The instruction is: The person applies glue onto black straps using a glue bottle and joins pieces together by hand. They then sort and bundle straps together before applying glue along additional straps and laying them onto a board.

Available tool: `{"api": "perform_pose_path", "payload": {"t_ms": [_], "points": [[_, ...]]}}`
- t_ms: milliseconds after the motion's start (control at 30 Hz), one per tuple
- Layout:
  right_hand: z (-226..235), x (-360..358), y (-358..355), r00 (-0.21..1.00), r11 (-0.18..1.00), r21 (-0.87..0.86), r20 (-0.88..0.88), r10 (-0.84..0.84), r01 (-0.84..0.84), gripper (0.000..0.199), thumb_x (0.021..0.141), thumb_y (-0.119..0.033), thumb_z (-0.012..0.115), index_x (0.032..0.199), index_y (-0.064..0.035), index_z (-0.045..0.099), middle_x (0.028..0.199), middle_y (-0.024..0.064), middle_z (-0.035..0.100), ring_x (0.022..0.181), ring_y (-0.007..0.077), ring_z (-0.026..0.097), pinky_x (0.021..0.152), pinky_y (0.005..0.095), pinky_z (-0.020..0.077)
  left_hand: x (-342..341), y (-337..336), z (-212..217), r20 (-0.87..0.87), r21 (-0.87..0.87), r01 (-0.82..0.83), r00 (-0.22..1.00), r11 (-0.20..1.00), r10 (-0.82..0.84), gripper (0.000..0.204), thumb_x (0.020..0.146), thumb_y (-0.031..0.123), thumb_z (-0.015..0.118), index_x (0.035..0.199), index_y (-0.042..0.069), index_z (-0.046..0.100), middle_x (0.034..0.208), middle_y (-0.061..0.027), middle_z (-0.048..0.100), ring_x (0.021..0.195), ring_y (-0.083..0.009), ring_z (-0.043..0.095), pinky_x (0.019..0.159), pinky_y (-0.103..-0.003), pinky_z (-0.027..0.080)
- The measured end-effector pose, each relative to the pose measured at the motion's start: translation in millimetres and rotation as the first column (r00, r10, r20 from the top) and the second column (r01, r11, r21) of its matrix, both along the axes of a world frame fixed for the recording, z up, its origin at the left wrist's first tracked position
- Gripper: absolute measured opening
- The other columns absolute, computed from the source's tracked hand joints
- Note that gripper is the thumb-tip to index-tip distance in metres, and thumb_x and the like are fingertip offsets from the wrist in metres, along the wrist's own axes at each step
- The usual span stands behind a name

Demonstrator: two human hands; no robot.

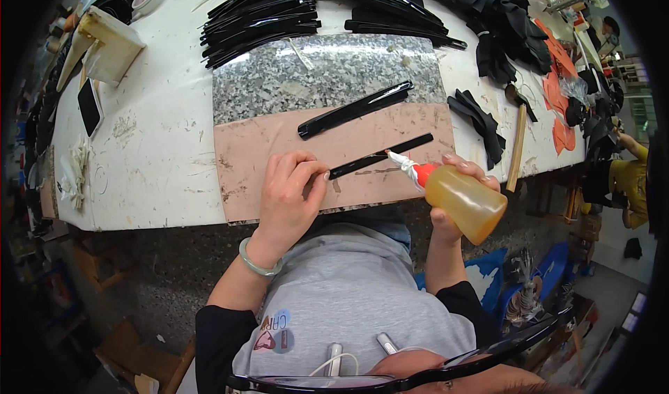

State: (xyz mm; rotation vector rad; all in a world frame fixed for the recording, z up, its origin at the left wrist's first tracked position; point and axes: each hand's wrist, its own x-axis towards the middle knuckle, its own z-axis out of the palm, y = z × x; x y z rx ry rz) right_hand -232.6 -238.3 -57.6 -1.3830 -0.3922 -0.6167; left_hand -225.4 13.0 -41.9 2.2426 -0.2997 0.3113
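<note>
On the white counter, at about seven o'clock of the pinkish stone slab, the left hand pinches down on the near end of a thin glossy black strip. The strip runs out toward two o'clock, lying flat on the slab. It looks light, narrow and slick, probably somewhat flexible, so holding it flat by its end seems the safest grip. At its middle sits the white nozzle of an amber squeeze bottle, which the right hand grips around the body. A wider black strip lies apart, at twelve o'clock.
</note>
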Motion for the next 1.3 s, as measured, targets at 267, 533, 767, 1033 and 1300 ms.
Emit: {"api": "perform_pose_path", "payload": {"t_ms": [267,533,767,1033,1300], "points": [[-6,-4,24,0.98,0.98,-0.02,0.001,0.2,-0.2,0.079,0.064,-0.022,0.088,0.12,-0.0168,0.033,0.115,0.011,0.055,0.109,0.0355,0.057,0.089,0.0494,0.0511,1,-2,2,0.002,0.008,0.012,1.0,1.0,-0.012,0.012,0.075,0.0,0.067,0.086,0.004,0.063,0.09,-0.0069,0.058,0.084,-0.0256,0.052,0.073,-0.035,0.044],[-10,-1,4,0.993,0.992,-0.061,0.031,0.114,-0.112,0.077,0.066,-0.019,0.087,0.121,-0.0165,0.033,0.114,0.0112,0.056,0.109,0.0362,0.056,0.092,0.0501,0.0494,-1,-2,1,-0.021,0.005,0.006,1.0,1.0,-0.006,0.012,0.075,0.0,0.068,0.086,0.004,0.065,0.09,-0.0078,0.059,0.086,-0.0251,0.053,0.073,-0.034,0.043],[-8,-2,-20,1.0,0.998,-0.06,0.006,-0.008,0.008,0.078,0.065,-0.019,0.088,0.122,-0.0181,0.034,0.113,0.0107,0.055,0.108,0.0354,0.056,0.093,0.0511,0.0475,0,-3,2,0.001,0.027,0.005,1.0,1.0,-0.005,0.012,0.075,-0.001,0.067,0.085,0.004,0.065,0.09,-0.0072,0.059,0.084,-0.0246,0.052,0.072,-0.034,0.044],[-12,6,-46,0.979,0.976,-0.083,0.041,-0.2,0.202,0.075,0.068,-0.022,0.086,0.122,-0.0176,0.034,0.113,0.0108,0.055,0.109,0.0343,0.055,0.097,0.0525,0.0442,-1,-4,3,-0.031,0.031,0.001,1.0,1.0,0.0,0.011,0.076,-0.001,0.067,0.085,0.004,0.065,0.09,-0.0078,0.059,0.085,-0.0247,0.053,0.074,-0.034,0.044],[-13,5,-46,0.981,0.977,-0.092,0.007,-0.195,0.194,0.073,0.069,-0.024,0.085,0.121,-0.0177,0.035,0.112,0.0102,0.056,0.109,0.034,0.055,0.097,0.0541,0.0443,0,-4,1,-0.015,0.025,-0.004,1.0,1.0,0.004,0.01,0.076,-0.001,0.067,0.084,0.004,0.065,0.09,-0.0067,0.059,0.084,-0.0239,0.052,0.071,-0.034,0.044]]}}
